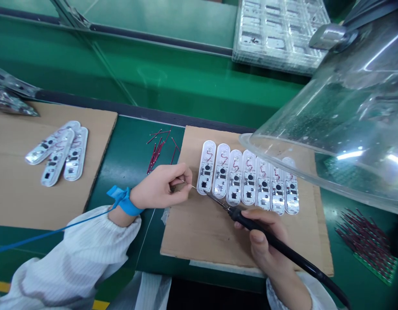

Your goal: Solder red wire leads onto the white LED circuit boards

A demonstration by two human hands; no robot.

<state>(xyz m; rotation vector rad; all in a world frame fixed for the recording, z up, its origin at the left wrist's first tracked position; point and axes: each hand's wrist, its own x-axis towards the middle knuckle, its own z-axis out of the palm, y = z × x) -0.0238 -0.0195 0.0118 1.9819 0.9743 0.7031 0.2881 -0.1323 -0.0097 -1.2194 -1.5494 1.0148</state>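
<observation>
My right hand (266, 234) grips a black soldering iron (250, 221) by its handle. The iron's metal tip reaches the lower end of the leftmost white oval circuit unit (206, 165). From the left, my left hand (168, 183) pinches a thin strand of solder wire (193, 186) toward that same end; a blue wrist strap (129, 206) circles the wrist. Several such units stand side by side in a row on a cardboard sheet (199, 237), each with a small board and red wires. The lamp-like clear hood covers part of the row's right end.
A transparent cone-shaped hood (315, 142) hangs over the right side. Short dark red wires (156, 154) lie behind my left hand, more wires (367, 243) at right. Three units (58, 157) rest on the left cardboard (11, 185). Clear plastic trays (279, 60) are stacked at the back.
</observation>
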